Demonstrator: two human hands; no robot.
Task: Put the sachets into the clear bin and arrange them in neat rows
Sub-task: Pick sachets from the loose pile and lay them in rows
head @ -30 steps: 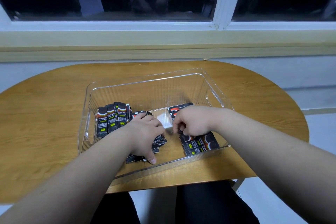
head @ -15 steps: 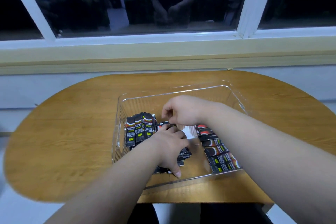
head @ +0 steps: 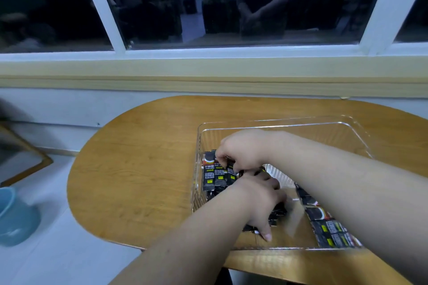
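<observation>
Arranging: right hand (head: 243,150) pinches upright sachets (head: 214,174), left side of bin (head: 278,122); left hand (head: 261,201) covers loose pile (head: 278,211), grip unclear. Next, probably: stand pile alongside.

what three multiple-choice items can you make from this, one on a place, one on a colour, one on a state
1. Where does the clear bin stand?
A) on the floor
B) on the wooden table
C) on the window sill

2. What colour are the sachets mostly?
A) black
B) white
C) pink

3. How is the right hand?
A) flat on the table
B) fingers curled on sachets by the bin's left wall
C) hanging outside the bin

Key: 1 B, wood shows under and around the bin; 2 A, the wrappers are dark with small white and yellow print; 3 B, its fingertips sit on the tops of the upright row.
</observation>
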